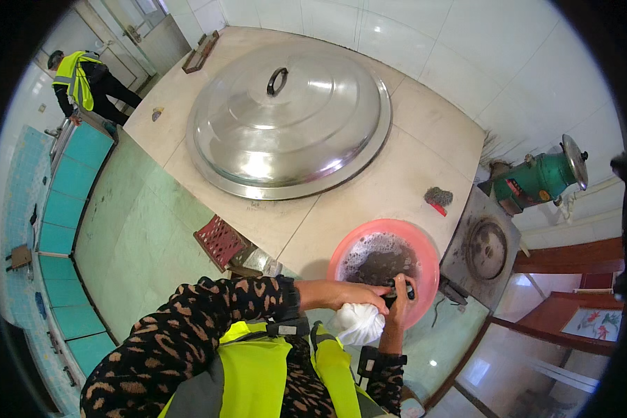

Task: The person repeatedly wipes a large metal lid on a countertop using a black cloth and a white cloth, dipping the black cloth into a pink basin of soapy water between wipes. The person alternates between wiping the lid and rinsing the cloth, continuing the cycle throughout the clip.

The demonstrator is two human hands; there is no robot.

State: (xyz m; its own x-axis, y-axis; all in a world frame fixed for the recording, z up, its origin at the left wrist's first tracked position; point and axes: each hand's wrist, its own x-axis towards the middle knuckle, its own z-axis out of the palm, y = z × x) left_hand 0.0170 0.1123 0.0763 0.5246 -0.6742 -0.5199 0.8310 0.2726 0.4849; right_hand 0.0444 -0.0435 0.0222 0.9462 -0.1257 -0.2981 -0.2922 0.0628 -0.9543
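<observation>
Over a pink plastic basin of murky, sudsy water, my two hands meet. My left hand grips a bunched white cloth, its fingertips reaching a small black object. On the other side, my right hand has its fingers around that black object, whose kind cannot be told. A steel wool scourer with a red piece lies on the tiled counter beyond the basin. Across the counter rests a large domed steel lid with a black handle.
A stove top and a green metal boiler stand at the right. A red perforated stool is below the counter's left edge. At the upper left, a person in a yellow vest leans over turquoise cabinets.
</observation>
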